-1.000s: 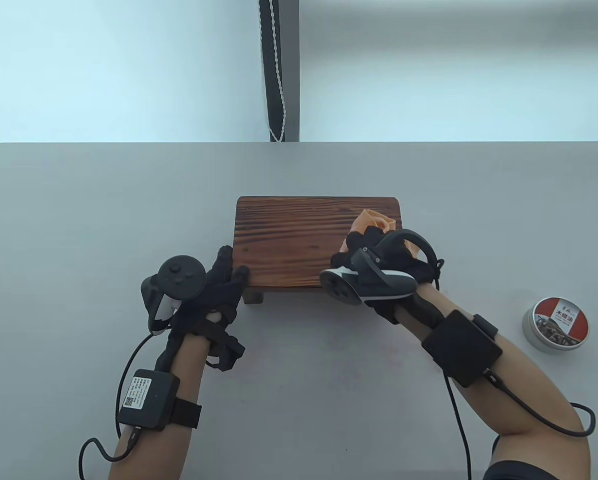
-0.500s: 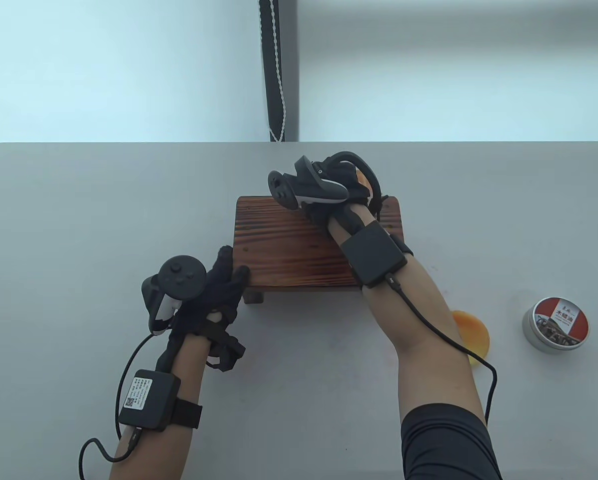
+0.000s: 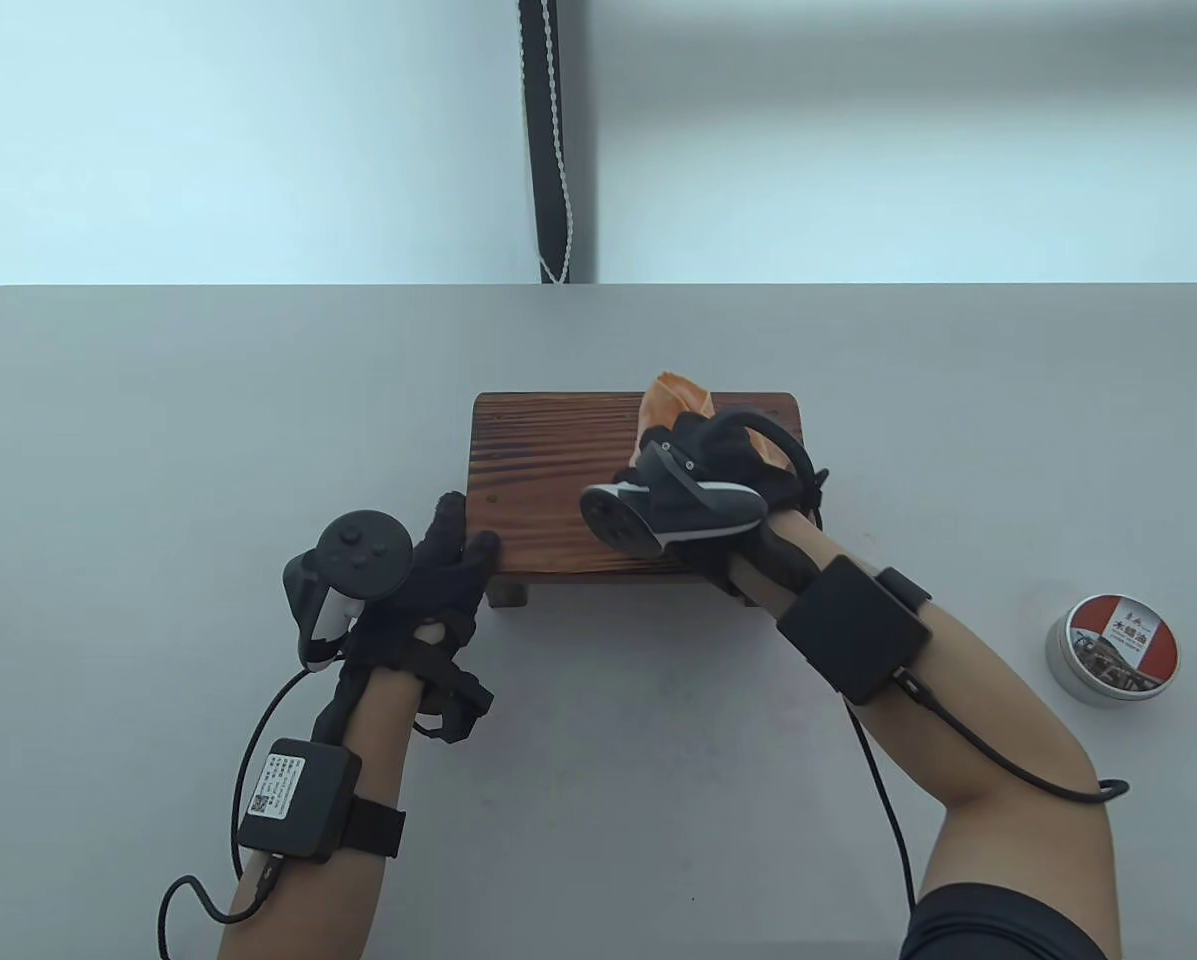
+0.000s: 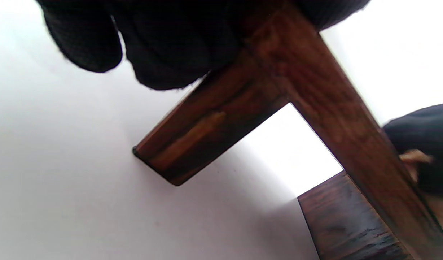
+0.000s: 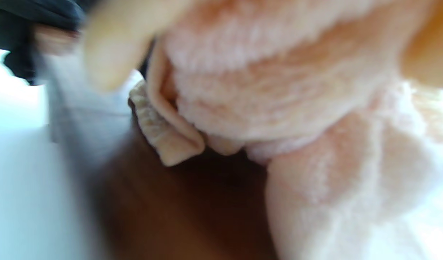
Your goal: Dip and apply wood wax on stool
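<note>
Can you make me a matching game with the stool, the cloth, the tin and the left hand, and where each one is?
Things:
1. stool
2. cloth
3. tin
4. left hand

Places:
A. on the table's right side, apart from the stool
B. gripping the stool's near left corner
C. in the middle of the table
D. under the right hand, on the stool top

Pairs: 1-C, 2-D, 3-A, 4-B
</note>
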Demonstrator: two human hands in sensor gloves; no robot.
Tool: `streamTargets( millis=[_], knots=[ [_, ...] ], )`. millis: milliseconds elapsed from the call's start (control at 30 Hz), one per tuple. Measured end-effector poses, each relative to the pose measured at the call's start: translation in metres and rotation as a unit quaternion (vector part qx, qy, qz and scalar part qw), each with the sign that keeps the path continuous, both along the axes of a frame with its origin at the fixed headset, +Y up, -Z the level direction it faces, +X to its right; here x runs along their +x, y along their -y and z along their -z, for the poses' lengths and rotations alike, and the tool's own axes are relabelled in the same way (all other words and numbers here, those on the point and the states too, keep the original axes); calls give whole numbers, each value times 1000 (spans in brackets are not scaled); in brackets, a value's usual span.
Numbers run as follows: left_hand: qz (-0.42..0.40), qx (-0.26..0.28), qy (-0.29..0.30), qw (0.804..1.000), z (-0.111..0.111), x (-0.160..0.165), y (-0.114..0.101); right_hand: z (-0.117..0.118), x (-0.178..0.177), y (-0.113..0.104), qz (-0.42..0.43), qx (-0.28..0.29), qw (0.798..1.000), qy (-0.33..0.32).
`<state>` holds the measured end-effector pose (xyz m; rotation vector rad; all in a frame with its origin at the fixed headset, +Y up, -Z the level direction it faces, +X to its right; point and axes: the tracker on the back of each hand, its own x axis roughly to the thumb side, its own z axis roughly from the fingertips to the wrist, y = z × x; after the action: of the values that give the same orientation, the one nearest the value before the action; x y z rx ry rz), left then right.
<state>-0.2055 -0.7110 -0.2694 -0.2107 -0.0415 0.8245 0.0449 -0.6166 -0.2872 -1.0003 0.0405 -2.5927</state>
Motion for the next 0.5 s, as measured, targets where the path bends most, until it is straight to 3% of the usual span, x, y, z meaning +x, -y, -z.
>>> streamTargets(
  millis=[100, 200, 367, 500],
  knots=[
    [-3, 0, 1, 1000, 0, 0, 0, -32, 15, 0, -7, 7, 1000, -11],
    [-2, 0, 3, 1000, 0, 0, 0, -41, 20, 1, -4, 14, 1000, -7],
    [0, 1, 6, 1000, 1, 0, 0, -23, 5, 3, 5, 23, 1000, 0],
    [-2, 0, 9, 1000, 1, -1, 0, 11, -20, 5, 13, 30, 999, 9]
  ],
)
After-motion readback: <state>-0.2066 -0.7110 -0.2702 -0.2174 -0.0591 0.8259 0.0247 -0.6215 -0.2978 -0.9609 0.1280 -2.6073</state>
